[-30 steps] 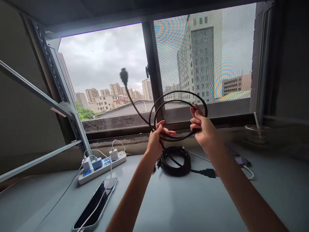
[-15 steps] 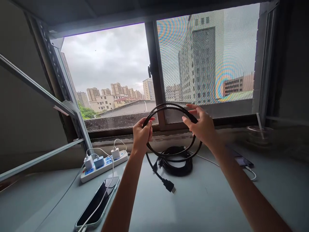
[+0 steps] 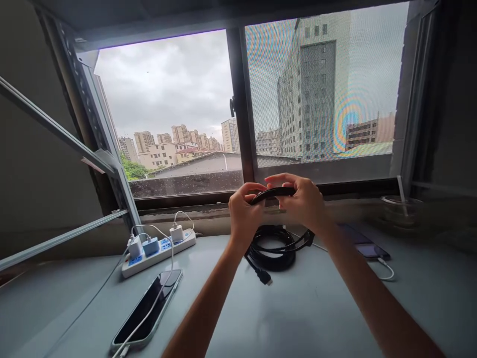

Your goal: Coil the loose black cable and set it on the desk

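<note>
the cable (image 3: 275,192) is held up off the counter (image 3: 298,318), its bunched strands bridging the short gap between left hand (image 3: 245,215) and right hand (image 3: 306,203). neither is nearer: the fingers of both are closed on it, with one right finger stretched over the top toward the left. the held stretch runs side to side, slightly arched, its left end dipping; that crosswise lie, i judge, governs how it bends. below, a coil (image 3: 278,265) rests on the counter. lower loops overlap it in view; whether they touch, i can't tell. a plug (image 3: 264,276) shows just beside it.
</note>
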Motion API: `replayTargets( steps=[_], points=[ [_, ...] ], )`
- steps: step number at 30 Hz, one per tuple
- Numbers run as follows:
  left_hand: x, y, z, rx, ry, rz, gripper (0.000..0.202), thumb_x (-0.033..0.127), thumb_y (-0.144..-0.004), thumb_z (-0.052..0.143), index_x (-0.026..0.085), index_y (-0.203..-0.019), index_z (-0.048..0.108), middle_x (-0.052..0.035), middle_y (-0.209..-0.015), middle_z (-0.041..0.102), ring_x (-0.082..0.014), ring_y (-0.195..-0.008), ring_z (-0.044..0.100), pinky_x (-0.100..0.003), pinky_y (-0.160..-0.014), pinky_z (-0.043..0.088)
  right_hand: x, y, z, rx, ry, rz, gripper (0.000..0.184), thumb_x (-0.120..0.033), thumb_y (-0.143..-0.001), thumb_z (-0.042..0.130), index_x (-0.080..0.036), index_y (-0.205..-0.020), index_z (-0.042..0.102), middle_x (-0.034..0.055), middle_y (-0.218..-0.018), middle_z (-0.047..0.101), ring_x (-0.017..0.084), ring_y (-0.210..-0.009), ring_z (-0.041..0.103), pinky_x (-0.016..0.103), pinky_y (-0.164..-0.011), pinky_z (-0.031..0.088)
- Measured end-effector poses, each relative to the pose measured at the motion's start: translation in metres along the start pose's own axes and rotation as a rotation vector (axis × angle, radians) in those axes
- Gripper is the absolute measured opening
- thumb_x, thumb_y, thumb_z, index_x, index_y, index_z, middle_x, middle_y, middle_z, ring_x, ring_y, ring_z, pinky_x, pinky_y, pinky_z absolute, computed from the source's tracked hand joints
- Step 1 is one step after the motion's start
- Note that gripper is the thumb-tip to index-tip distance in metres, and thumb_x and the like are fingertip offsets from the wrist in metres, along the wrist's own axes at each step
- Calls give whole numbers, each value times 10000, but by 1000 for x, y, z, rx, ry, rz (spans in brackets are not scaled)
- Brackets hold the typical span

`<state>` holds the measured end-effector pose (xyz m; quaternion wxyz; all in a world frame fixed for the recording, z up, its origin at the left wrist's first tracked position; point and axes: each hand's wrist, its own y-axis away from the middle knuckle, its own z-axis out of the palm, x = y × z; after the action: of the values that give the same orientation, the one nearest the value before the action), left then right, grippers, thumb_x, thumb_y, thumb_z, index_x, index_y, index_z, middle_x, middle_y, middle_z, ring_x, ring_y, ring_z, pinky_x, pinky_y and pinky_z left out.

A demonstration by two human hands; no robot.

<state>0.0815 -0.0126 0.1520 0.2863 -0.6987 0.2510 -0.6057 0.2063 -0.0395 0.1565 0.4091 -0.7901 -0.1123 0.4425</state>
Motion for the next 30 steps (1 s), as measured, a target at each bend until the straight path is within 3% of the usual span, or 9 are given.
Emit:
replayTargets(
  steps=[3,5,9,11,14,19,23,26,30],
  points=[
    [-2,-4,0,57,96,-16,132,254,-659,635,196,-769,592,82,-388,441,-62,-326,338,-192,-352,241,-1,-2,-11,94,-148,-18,290,-310,-758,625,-279,-1044,663,-63,-492,533,108,-434,503,223,-464,340],
    [-3,-7,-2,81,175,-77,153,321,-686,636,189,-667,559,76,-358,394,-71,-315,357,-198,-347,263,-2,-4,-15,190,-294,-22,290,-305,-758,629,-241,-1040,651,-68,-470,503,97,-413,474,218,-444,336],
    [1,-13,-9,88,306,-258,476,349,-668,687,190,-419,315,85,-325,238,-32,-274,243,-198,-315,163,2,-8,-10,297,-428,-14,230,-273,-757,614,-198,-974,634,-50,-516,527,110,-488,519,225,-476,390],
    [6,-17,-15,137,369,-337,517,258,-639,711,182,-416,250,97,-334,203,-10,-278,162,-196,-313,78,7,-10,-3,291,-326,-68,172,-261,-793,569,-186,-940,615,-9,-656,604,125,-585,569,254,-565,452],
    [12,-25,-26,211,434,-381,499,172,-656,680,172,-417,242,97,-326,193,-10,-278,138,-192,-310,58,14,-10,8,242,-22,-143,182,-203,-840,486,-168,-998,568,61,-872,635,168,-769,596,319,-726,479],
    [17,-35,-40,285,545,-384,496,131,-753,575,159,-400,227,81,-298,176,-18,-266,120,-195,-296,76,5,-1,14,-5,285,45,342,-200,-920,414,-129,-1251,466,90,-852,655,213,-726,626,304,-629,452],
    [24,-33,-41,346,524,-336,529,141,-782,561,152,-391,205,70,-294,169,-16,-262,127,-195,-292,91,-5,2,13,-30,371,115,346,-226,-940,418,-107,-1251,512,110,-810,677,255,-752,655,312,-616,452],
    [27,-31,-42,270,535,-304,510,163,-802,552,154,-399,240,69,-302,173,-18,-260,136,-192,-287,101,-3,-1,8,-17,204,67,261,-216,-927,450,-145,-1126,603,76,-792,685,206,-736,665,282,-641,475],
    [23,-32,-45,-3,552,-383,524,223,-823,545,165,-404,236,68,-312,167,-22,-251,133,-195,-274,82,3,-7,-6,-50,-162,35,248,-330,-932,442,-180,-1001,626,-17,-557,615,118,-442,590,219,-466,449]
  ],
)
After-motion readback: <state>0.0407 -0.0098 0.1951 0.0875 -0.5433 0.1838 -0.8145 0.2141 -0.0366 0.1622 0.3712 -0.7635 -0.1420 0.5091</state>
